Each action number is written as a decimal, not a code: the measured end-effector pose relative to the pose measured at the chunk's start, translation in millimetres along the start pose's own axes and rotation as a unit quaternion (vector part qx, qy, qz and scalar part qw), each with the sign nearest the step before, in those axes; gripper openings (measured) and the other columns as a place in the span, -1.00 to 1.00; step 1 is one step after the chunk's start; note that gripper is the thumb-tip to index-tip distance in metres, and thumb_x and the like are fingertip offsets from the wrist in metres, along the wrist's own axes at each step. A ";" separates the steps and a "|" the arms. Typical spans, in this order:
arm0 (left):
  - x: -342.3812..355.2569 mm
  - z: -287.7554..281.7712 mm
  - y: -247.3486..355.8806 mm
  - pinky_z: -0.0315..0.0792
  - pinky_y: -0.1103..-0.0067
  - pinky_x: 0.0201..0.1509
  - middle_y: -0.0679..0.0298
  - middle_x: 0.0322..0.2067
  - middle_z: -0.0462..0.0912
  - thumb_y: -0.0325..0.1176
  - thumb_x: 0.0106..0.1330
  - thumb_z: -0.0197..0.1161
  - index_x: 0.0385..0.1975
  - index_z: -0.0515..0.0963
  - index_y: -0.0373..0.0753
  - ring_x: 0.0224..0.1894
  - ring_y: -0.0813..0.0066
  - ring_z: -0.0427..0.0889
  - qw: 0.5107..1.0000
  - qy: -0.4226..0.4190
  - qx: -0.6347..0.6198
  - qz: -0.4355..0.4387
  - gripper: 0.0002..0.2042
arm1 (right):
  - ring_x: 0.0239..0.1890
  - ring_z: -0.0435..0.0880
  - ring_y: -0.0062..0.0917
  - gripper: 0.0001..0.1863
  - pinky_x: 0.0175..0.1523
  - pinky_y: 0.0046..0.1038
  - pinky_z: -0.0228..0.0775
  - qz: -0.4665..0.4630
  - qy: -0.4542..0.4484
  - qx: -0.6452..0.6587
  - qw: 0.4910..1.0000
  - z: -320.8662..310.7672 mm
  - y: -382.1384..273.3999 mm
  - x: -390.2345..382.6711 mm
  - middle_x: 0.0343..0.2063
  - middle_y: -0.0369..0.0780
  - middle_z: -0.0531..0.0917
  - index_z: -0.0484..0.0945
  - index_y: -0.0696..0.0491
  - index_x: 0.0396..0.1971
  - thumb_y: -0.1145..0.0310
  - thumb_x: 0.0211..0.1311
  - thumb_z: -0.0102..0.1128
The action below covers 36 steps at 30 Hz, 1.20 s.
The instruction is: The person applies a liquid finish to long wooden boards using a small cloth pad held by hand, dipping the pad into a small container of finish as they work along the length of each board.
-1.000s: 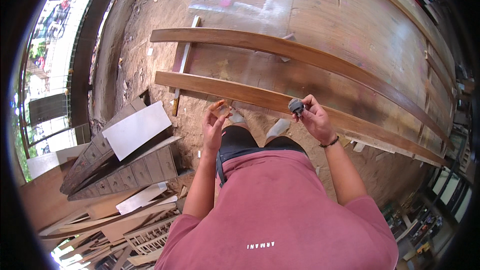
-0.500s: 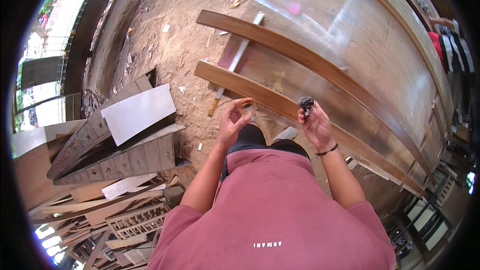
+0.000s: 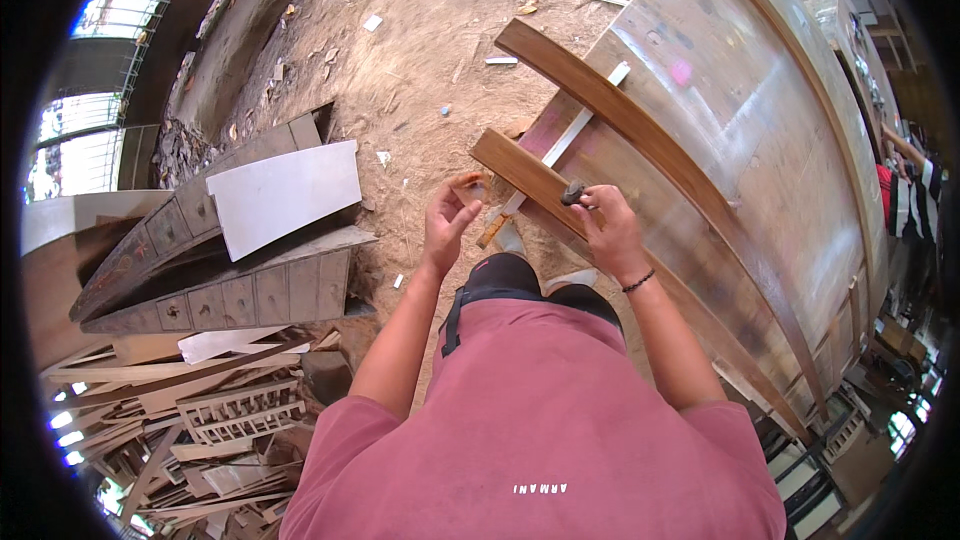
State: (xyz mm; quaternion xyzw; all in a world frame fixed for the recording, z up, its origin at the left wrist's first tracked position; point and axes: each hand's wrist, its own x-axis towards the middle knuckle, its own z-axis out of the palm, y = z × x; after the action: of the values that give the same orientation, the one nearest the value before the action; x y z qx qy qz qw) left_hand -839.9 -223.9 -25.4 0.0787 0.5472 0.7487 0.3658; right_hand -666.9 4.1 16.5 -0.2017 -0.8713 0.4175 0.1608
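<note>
My left hand pinches a small see-through piece, like a thin cup or scrap of plastic, with orange-brown stain by the fingertips; its exact kind is unclear. In the fingers of my right hand is a small dark wad, seemingly a rag, held just over the near curved wooden board. That board is brown and glossy, and a second curved board lies beyond it. Beneath both boards' left ends runs a white strip, its near end stained orange.
A large paint-marked wooden panel lies under the boards. On the left, a white sheet rests on a grey V-shaped wooden frame. Scrap wood is piled at lower left. A person's arm shows at far right.
The view has shifted, so the boards appear farther right. My right hand has turned, bringing the dark wad toward the near board. My left hand still holds the see-through piece.
</note>
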 end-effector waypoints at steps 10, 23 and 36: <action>47.1 -28.8 -21.6 0.26 0.35 0.48 0.12 0.24 0.55 -0.32 0.52 0.10 0.30 0.39 -0.32 0.32 0.34 0.49 0.998 0.041 0.010 0.043 -0.58 | -0.06 0.61 -0.20 -0.82 0.03 -0.26 0.54 -0.143 -0.048 -0.094 0.984 58.5 -10.6 32.6 -0.20 -0.14 0.63 0.54 0.13 -0.32 0.61 0.10 0.34; 50.6 -28.5 -21.0 0.37 0.27 0.45 0.10 0.22 0.52 -0.26 0.57 0.01 0.30 0.32 -0.27 0.32 0.17 0.55 0.994 0.049 -0.100 0.015 -0.61 | -0.08 0.57 -0.31 -0.83 0.03 -0.31 0.53 -0.258 -0.146 -0.192 0.935 102.7 -40.0 99.7 -0.27 -0.20 0.53 0.51 0.05 -0.28 0.55 0.11 0.16; 54.2 -36.1 -23.0 0.40 0.32 0.40 0.12 0.17 0.54 -0.27 0.59 -0.06 0.29 0.31 -0.29 0.27 0.18 0.61 0.997 0.038 -0.068 0.027 -0.62 | -0.10 0.57 -0.26 -0.83 0.03 -0.31 0.52 -0.153 -0.193 -0.230 0.941 35.9 -39.9 32.3 -0.28 -0.19 0.57 0.54 0.06 -0.28 0.56 0.09 0.19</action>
State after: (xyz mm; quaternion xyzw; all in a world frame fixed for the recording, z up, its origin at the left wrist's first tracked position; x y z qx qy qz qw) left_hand -887.0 -214.0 -74.9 0.0399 0.5064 0.7961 0.3288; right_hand -719.6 -26.8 30.1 -0.0128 -0.9783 0.2068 0.0010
